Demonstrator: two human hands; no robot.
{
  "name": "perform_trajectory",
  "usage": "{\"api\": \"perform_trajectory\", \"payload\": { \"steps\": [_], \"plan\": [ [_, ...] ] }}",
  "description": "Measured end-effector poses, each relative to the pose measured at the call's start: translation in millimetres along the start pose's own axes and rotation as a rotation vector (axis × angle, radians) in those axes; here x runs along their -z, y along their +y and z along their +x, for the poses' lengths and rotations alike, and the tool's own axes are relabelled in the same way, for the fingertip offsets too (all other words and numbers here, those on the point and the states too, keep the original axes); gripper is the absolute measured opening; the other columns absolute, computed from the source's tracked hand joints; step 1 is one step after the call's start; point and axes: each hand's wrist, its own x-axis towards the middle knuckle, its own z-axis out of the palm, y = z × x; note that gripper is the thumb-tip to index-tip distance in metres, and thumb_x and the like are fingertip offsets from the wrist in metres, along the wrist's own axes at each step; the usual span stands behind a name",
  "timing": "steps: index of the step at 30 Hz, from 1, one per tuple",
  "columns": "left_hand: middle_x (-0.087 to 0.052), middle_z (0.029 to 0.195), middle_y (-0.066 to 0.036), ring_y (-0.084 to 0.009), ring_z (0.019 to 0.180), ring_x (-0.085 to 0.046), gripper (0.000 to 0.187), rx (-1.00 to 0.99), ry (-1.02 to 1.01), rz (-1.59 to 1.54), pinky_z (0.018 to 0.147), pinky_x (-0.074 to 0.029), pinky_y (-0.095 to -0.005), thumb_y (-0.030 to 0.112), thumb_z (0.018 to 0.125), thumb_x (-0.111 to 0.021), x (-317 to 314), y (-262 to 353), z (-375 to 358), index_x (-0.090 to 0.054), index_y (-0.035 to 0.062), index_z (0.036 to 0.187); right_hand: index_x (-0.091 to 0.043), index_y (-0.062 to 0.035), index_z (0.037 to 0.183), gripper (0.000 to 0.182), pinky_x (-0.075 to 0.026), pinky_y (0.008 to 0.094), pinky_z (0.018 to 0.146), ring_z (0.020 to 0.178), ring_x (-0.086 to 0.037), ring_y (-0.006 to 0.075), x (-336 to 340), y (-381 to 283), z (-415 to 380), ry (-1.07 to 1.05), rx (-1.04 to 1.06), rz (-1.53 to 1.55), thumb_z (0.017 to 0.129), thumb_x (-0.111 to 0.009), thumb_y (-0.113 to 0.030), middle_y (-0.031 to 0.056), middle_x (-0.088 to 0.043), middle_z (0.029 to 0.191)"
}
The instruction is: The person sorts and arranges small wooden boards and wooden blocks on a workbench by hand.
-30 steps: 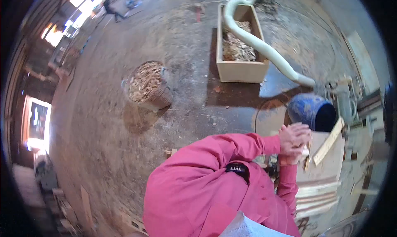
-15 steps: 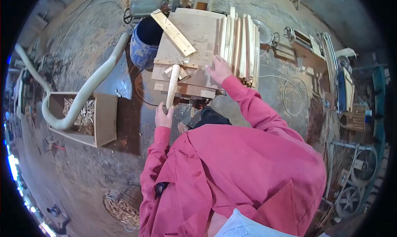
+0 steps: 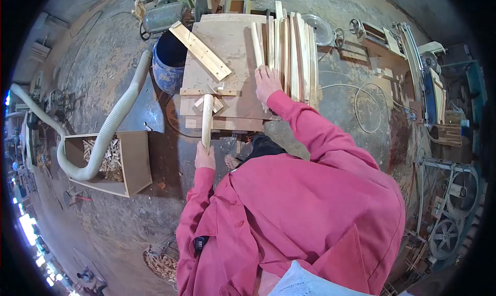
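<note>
My left hand (image 3: 205, 156) is closed around the near end of a pale wooden strip (image 3: 207, 115), whose far end reaches over the worktable's (image 3: 199, 106) front edge. Beside that far end are a wooden crosspiece (image 3: 194, 92) and a small angled wood block (image 3: 217, 105). On the right, my right hand (image 3: 267, 82) grips the near end of another pale wooden strip (image 3: 257, 45), partly hiding it. This strip lies along the left side of a stack of long wooden strips (image 3: 293, 53). A wide board with holes (image 3: 200, 50) lies slanted on the table.
A blue drum (image 3: 168, 71) stands against the table's left side. Farther left, a ribbed hose (image 3: 116, 120) runs into a box of wood scraps (image 3: 135, 156). A wire basket of offcuts (image 3: 161, 260) is behind on the floor. Machinery (image 3: 447, 234) lines the right.
My right hand has gone from open fingers beside the stack to gripping a strip, which now lies apart on the stack's left. My left hand still holds its strip, drawn slightly back.
</note>
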Motion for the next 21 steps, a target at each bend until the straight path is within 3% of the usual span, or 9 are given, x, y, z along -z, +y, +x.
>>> {"api": "perform_trajectory", "payload": {
  "steps": [2,4,5,6,9,13,16,17,21],
  "plan": [
    [-0.06,0.119,-0.027,-0.049,0.107,-0.059,0.047,0.024,-0.041,-0.005,0.086,-0.049,-0.0542,0.027,0.094,-0.064,1,0,2,-0.046,0.0035,0.13,-0.05,0.0038,0.134,0.049,-0.039,0.0473,0.105,0.119,-0.052,0.0393,5,-5,9,0.031,0.061,0.077,0.088,-0.052,-0.012,0.0255,-0.048,0.137],
    [-0.061,0.119,-0.027,-0.0488,0.106,-0.059,0.046,0.014,-0.026,0.001,0.085,-0.049,-0.0542,0.028,0.094,-0.065,2,0,4,-0.047,0.0032,0.128,-0.049,0.0003,0.136,0.052,-0.047,0.044,0.096,0.109,-0.057,0.0388,4,-18,16,-0.078,0.02,0.283,0.084,-0.054,-0.003,0.0271,-0.048,0.134],
    [-0.061,0.118,-0.026,-0.0487,0.106,-0.059,0.046,-0.004,-0.015,0.006,0.085,-0.049,-0.0542,0.03,0.093,-0.066,2,1,5,-0.048,0.0029,0.126,-0.048,-0.0022,0.136,0.057,-0.051,0.0438,0.09,0.104,-0.06,0.0395,-5,-23,20,0.081,-0.051,0.326,0.08,-0.058,0.0,0.0265,-0.052,0.128],
    [-0.061,0.118,-0.026,-0.0487,0.106,-0.059,0.046,0.008,-0.005,0.007,0.085,-0.049,-0.0542,0.03,0.093,-0.066,4,4,7,-0.048,0.0029,0.126,-0.048,-0.0022,0.136,0.057,-0.051,0.0438,0.09,0.104,-0.06,0.0395,-8,-27,27,0.08,-0.037,0.334,0.08,-0.058,0.0,0.0265,-0.052,0.128],
    [-0.062,0.117,-0.025,-0.047,0.106,-0.06,0.049,0.003,0.031,-0.002,0.086,-0.05,-0.0529,0.035,0.091,-0.068,6,16,18,-0.051,0.0026,0.123,-0.052,-0.0022,0.125,0.05,-0.049,0.0457,0.095,0.107,-0.059,0.0419,-13,-35,53,-0.129,-0.282,0.585,0.078,-0.067,-0.008,0.0221,-0.058,0.112],
    [-0.064,0.113,-0.025,-0.0458,0.104,-0.062,0.048,0.043,0.026,-0.041,0.085,-0.049,-0.0532,0.042,0.091,-0.067,4,28,41,-0.055,0.0025,0.116,-0.058,-0.0045,0.117,0.038,-0.05,0.0495,0.093,0.104,-0.06,0.0433,-38,-44,86,0.018,-0.233,0.615,0.081,-0.068,-0.014,0.0241,-0.06,0.11],
    [-0.066,0.107,-0.026,-0.0461,0.1,-0.064,0.05,0.153,-0.049,0.014,0.084,-0.05,-0.0537,0.046,0.09,-0.067,5,37,58,-0.054,0.002,0.111,-0.059,-0.0034,0.114,0.033,-0.049,0.0495,0.094,0.106,-0.059,0.0427,-63,-47,121,-0.022,-0.195,0.65,0.085,-0.067,-0.017,0.0237,-0.061,0.108],
    [-0.068,0.098,-0.027,-0.047,0.094,-0.066,0.051,0.129,-0.009,0.026,0.081,-0.051,-0.0555,0.049,0.09,-0.066,4,39,60,-0.053,0.0023,0.105,-0.061,-0.004,0.118,0.035,-0.048,0.048,0.097,0.108,-0.059,0.0418,-62,-47,129,-0.055,-0.187,0.622,0.088,-0.067,-0.02,0.0239,-0.061,0.111],
    [-0.069,0.093,-0.027,-0.0478,0.09,-0.067,0.051,0.192,-0.064,0.075,0.077,-0.052,-0.0569,0.051,0.09,-0.065,4,38,66,-0.053,0.0033,0.105,-0.06,-0.0082,0.121,0.036,-0.049,0.0497,0.095,0.106,-0.06,0.0433,-80,-48,147,0.027,-0.052,0.663,0.088,-0.068,-0.021,0.0227,-0.06,0.116]
  ]
}}
